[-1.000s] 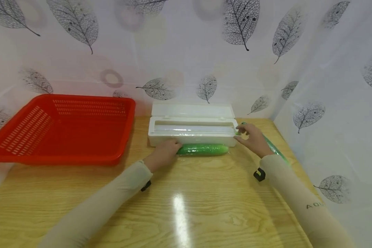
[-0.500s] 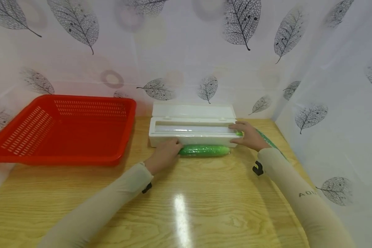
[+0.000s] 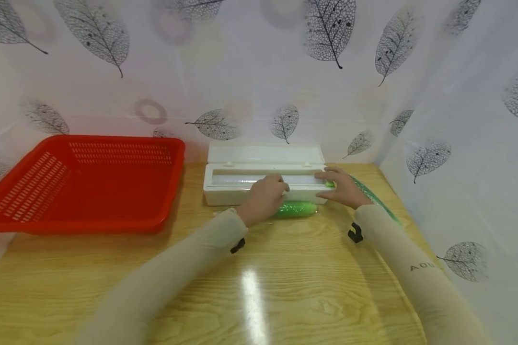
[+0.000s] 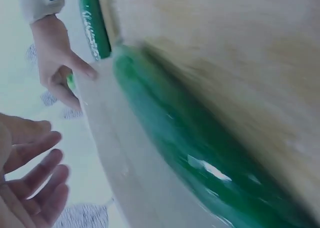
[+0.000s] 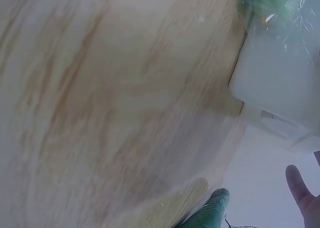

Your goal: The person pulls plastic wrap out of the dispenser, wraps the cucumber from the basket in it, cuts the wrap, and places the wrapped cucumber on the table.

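A film-wrapped cucumber (image 3: 299,209) lies along the front of a white cling film box (image 3: 224,196), whose lid stands up at the back. My left hand (image 3: 264,199) hovers over the middle of the box, partly covering the cucumber. In the left wrist view, the fingers of that left hand (image 4: 37,175) are loosely bent and hold nothing. My right hand (image 3: 346,189) grips the right end of the box, thumb at the front and fingers over the top. A small green slider (image 3: 329,184) shows between them.
A red plastic basket (image 3: 164,225) stands at the left. Another wrapped cucumber (image 3: 373,195) lies at the right, partly hidden by the right arm. Behind the wooden table (image 3: 310,287) hangs a leaf-patterned curtain (image 3: 250,72), which also runs down the right side.
My left hand has let go of the cucumber's left end and moved right and up over the box. My right hand has come onto the box's right end and stays there.
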Demonstrator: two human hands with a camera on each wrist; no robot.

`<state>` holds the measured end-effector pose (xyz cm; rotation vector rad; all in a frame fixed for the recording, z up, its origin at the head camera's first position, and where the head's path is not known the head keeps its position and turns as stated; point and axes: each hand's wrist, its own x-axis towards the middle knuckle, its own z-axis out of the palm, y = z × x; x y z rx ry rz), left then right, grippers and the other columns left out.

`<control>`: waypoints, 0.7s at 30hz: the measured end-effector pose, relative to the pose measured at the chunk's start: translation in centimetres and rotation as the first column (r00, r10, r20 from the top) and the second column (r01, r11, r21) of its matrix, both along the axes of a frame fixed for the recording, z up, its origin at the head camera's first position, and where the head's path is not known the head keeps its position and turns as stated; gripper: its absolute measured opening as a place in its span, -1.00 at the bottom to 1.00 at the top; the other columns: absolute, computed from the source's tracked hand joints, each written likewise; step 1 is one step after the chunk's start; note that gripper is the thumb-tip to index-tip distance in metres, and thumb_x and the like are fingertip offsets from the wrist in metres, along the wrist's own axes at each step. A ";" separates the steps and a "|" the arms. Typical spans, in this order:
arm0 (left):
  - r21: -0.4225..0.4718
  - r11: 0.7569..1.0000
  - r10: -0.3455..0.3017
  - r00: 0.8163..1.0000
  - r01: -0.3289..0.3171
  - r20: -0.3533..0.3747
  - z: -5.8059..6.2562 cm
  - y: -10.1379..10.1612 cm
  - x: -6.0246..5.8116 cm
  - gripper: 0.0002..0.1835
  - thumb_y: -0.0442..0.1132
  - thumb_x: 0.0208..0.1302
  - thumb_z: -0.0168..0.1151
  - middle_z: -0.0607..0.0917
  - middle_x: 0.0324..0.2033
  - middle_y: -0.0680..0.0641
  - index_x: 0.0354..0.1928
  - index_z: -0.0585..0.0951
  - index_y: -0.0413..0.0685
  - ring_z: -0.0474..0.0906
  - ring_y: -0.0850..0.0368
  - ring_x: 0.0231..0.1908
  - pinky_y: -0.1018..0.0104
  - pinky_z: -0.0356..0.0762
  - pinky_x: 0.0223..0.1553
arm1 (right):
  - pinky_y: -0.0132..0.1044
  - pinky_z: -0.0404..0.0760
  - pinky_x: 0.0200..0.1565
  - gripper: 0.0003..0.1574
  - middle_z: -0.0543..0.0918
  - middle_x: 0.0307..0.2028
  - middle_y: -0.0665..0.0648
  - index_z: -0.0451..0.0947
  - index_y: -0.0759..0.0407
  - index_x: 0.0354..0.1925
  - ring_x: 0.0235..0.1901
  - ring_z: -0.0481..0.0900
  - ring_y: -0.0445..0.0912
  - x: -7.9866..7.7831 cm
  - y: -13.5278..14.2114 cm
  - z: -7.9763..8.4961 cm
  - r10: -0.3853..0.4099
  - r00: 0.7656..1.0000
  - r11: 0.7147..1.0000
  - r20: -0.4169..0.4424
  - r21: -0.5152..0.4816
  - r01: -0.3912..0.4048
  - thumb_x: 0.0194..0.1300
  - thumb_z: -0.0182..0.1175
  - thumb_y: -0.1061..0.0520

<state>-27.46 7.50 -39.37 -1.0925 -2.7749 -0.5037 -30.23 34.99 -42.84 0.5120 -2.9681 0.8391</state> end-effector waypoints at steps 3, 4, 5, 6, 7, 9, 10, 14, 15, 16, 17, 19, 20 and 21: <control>0.001 0.999 0.032 0.999 -0.032 0.003 0.9 3.2 -0.9 -0.79 -0.11 0.24 0.23 0.66 -0.18 0.01 -0.14 0.69 0.03 0.57 0.15 -0.19 0.36 0.59 -0.19 | 0.23 0.28 0.23 -0.27 0.35 0.28 0.27 0.47 0.13 0.17 0.34 0.15 0.20 -0.2 0.2 -0.1 -0.009 1.000 1.000 0.008 -0.002 0.009 0.01 0.43 0.07; 0.002 0.999 0.045 0.999 -0.045 -0.002 1.0 4.2 -1.2 -0.79 -0.08 0.23 0.23 0.66 -0.19 0.02 -0.16 0.70 0.06 0.57 0.16 -0.20 0.37 0.59 -0.21 | 0.25 0.28 0.23 -0.26 0.34 0.28 0.27 0.47 0.11 0.18 0.34 0.15 0.20 -0.3 0.3 -0.1 -0.009 1.000 1.000 0.011 0.003 0.009 0.00 0.43 0.04; -0.003 0.998 0.056 0.998 -0.056 -0.012 1.0 5.1 -1.4 -0.80 -0.06 0.23 0.23 0.66 -0.19 0.04 -0.16 0.70 0.09 0.56 0.17 -0.20 0.38 0.59 -0.21 | 0.25 0.27 0.22 -0.26 0.34 0.29 0.26 0.47 0.09 0.18 0.34 0.14 0.20 -0.3 0.4 -0.1 -0.009 1.000 1.000 0.017 0.002 0.009 0.00 0.43 0.02; -0.004 0.998 0.067 0.998 -0.067 -0.013 1.0 6.0 -1.6 -0.79 -0.04 0.23 0.23 0.66 -0.20 0.05 -0.16 0.70 0.11 0.56 0.18 -0.21 0.38 0.59 -0.22 | 0.26 0.27 0.22 -0.25 0.33 0.29 0.26 0.48 0.07 0.18 0.34 0.14 0.20 -0.3 0.4 -0.1 -0.010 1.000 1.000 0.024 -0.003 0.010 -0.01 0.44 0.01; -0.001 0.997 0.079 0.997 -0.079 -0.016 1.0 6.9 -1.8 -0.79 -0.02 0.23 0.23 0.66 -0.21 0.06 -0.16 0.71 0.12 0.55 0.18 -0.22 0.39 0.59 -0.23 | 0.27 0.27 0.22 -0.24 0.32 0.30 0.26 0.48 0.07 0.17 0.34 0.13 0.20 -0.3 0.5 0.0 -0.013 0.999 1.000 0.031 -0.008 0.013 -0.02 0.44 0.00; 0.002 0.995 0.099 0.995 -0.099 -0.031 0.9 8.3 -2.1 -0.78 0.00 0.23 0.23 0.67 -0.23 0.07 -0.17 0.71 0.15 0.55 0.19 -0.24 0.40 0.60 -0.25 | 0.28 0.27 0.21 -0.23 0.29 0.30 0.28 0.49 0.09 0.16 0.33 0.14 0.22 -0.4 0.7 0.1 -0.019 0.999 1.000 0.043 -0.021 0.020 -0.04 0.45 -0.03; -0.008 0.994 0.107 0.993 -0.107 -0.047 0.8 9.0 -2.2 -0.78 0.01 0.23 0.23 0.67 -0.24 0.07 -0.17 0.72 0.16 0.55 0.19 -0.25 0.40 0.60 -0.25 | 0.28 0.27 0.21 -0.24 0.28 0.30 0.30 0.50 0.11 0.15 0.33 0.14 0.23 -0.4 0.7 0.1 -0.021 0.999 0.999 0.048 -0.027 0.023 -0.04 0.46 -0.03; -0.016 0.991 0.129 0.989 -0.130 -0.074 0.0 10.8 -2.5 -0.79 0.02 0.21 0.23 0.68 -0.27 0.07 -0.16 0.71 0.21 0.55 0.18 -0.28 0.36 0.61 -0.27 | 0.26 0.28 0.21 -0.27 0.24 0.31 0.33 0.49 0.22 0.13 0.29 0.18 0.26 -0.4 0.7 0.1 -0.035 0.997 0.998 0.070 -0.058 0.039 -0.01 0.44 0.03; -0.022 0.990 0.136 0.988 -0.138 -0.074 -0.1 11.1 -2.6 -0.78 0.02 0.21 0.24 0.68 -0.27 0.07 -0.16 0.70 0.21 0.55 0.18 -0.27 0.35 0.61 -0.26 | 0.26 0.28 0.21 -0.28 0.23 0.31 0.34 0.48 0.23 0.14 0.29 0.18 0.27 -0.4 0.7 0.1 -0.038 0.996 0.997 0.076 -0.063 0.043 0.01 0.43 0.05; -0.028 0.989 0.145 0.986 -0.148 -0.076 -0.3 11.4 -2.7 -0.78 0.02 0.21 0.24 0.68 -0.27 0.07 -0.16 0.70 0.21 0.55 0.18 -0.27 0.35 0.61 -0.25 | 0.26 0.28 0.21 -0.28 0.23 0.31 0.33 0.46 0.24 0.15 0.29 0.18 0.27 -0.5 0.6 0.1 -0.040 0.996 0.997 0.084 -0.067 0.046 0.02 0.42 0.08; -0.028 0.987 0.154 0.985 -0.157 -0.073 -0.5 11.6 -2.8 -0.78 0.02 0.20 0.24 0.68 -0.27 0.08 -0.14 0.69 0.21 0.56 0.18 -0.26 0.35 0.61 -0.24 | 0.25 0.28 0.22 -0.27 0.23 0.31 0.33 0.45 0.23 0.16 0.29 0.19 0.27 -0.5 0.6 0.1 -0.045 0.995 0.996 0.090 -0.071 0.051 0.03 0.42 0.09; -0.027 0.985 0.171 0.984 -0.172 -0.057 -0.8 11.9 -3.1 -0.76 0.04 0.19 0.25 0.68 -0.27 0.08 -0.15 0.69 0.19 0.57 0.18 -0.25 0.33 0.61 -0.21 | 0.25 0.28 0.22 -0.25 0.22 0.32 0.32 0.42 0.21 0.19 0.29 0.19 0.27 -0.5 0.6 0.1 -0.053 0.993 0.995 0.103 -0.076 0.061 0.04 0.41 0.10; -0.028 0.984 0.177 0.983 -0.178 -0.049 -0.8 12.0 -3.2 -0.75 0.05 0.19 0.25 0.69 -0.27 0.07 -0.15 0.69 0.18 0.57 0.18 -0.25 0.33 0.61 -0.21 | 0.26 0.28 0.22 -0.25 0.21 0.33 0.31 0.42 0.20 0.20 0.29 0.19 0.27 -0.5 0.6 0.1 -0.059 0.992 0.995 0.107 -0.077 0.067 0.04 0.41 0.09; -0.031 0.983 0.178 0.983 -0.179 -0.042 -0.9 12.1 -3.3 -0.74 0.06 0.19 0.25 0.69 -0.27 0.07 -0.15 0.69 0.17 0.57 0.17 -0.24 0.33 0.61 -0.20 | 0.26 0.28 0.22 -0.25 0.21 0.33 0.31 0.42 0.20 0.20 0.29 0.19 0.27 -0.5 0.7 0.2 -0.062 0.992 0.995 0.109 -0.075 0.070 0.04 0.41 0.09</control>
